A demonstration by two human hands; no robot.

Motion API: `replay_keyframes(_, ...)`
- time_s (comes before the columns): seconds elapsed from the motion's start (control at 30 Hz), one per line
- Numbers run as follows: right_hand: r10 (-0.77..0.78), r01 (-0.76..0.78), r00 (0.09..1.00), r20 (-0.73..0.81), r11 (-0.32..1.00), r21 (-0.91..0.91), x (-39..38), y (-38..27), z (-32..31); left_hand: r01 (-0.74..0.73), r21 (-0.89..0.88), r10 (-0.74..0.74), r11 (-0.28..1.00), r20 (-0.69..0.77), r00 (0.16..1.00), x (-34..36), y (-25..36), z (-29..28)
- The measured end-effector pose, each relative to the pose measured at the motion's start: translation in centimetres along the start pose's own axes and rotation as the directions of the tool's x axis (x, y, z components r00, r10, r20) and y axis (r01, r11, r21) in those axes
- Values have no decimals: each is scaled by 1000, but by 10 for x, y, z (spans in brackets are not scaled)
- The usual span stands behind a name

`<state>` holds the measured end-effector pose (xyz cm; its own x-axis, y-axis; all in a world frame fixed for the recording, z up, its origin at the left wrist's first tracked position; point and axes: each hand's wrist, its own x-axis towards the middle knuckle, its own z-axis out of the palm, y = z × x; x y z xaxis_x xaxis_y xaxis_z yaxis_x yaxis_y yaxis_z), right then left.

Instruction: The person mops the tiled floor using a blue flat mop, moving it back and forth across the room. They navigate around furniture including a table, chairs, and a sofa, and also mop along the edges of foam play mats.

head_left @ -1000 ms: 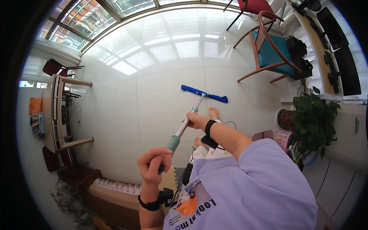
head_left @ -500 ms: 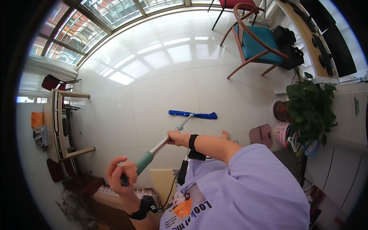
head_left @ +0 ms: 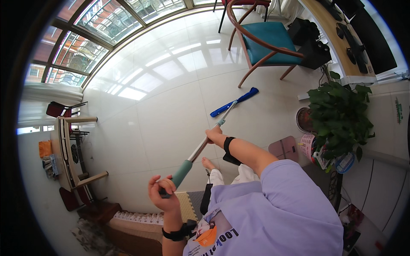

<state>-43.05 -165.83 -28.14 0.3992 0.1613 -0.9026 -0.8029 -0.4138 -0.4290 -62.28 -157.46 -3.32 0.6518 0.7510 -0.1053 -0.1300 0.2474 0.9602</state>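
A flat mop reaches from my body out over the tiled floor. Its blue head (head_left: 223,110) lies slantwise on the tiles, the far right end close to a front leg of the wooden chair. My right hand (head_left: 214,135) is wrapped round the metal pole (head_left: 198,150) below the mop's pale green joint. Around the top of the green grip (head_left: 183,174), nearer to me, my left hand (head_left: 164,192) is curled, some fingers loosely bent. Both wrists carry black straps.
A wooden armchair with a teal seat (head_left: 269,40) stands far right, beside a desk (head_left: 331,32) with black boxes. At right are a potted plant (head_left: 339,117), a pink scale (head_left: 283,148) and a pink bin (head_left: 307,143). A table (head_left: 62,147) stands at left.
The mop head has slid right and farther away, turning from nearly level to slanted. Both hands have shifted right with the pole. A bare foot now shows left of my right arm.
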Motion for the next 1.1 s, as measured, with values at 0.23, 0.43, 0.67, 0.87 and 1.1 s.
replay_keyframes(0.23,-71,51,995,-76,970,-239,25,-17,-68,105,-100,-119,989,-146,982,-29,-56,48)
replay_keyframes(0.43,-89,67,983,-162,988,-136,40,-22,-128,74,-19,-72,997,68,995,-31,-82,98)
replay_keyframes(0.67,-28,26,985,-170,1000,-12,33,0,-185,53,66,-71,996,292,954,-34,-83,135)
replay_keyframes(0.87,43,-15,975,-218,992,125,39,29,-239,99,54,-113,994,429,896,-35,-98,164)
replay_keyframes(1.1,26,51,983,-183,914,402,21,53,-252,80,79,-111,994,573,812,-36,-88,182)
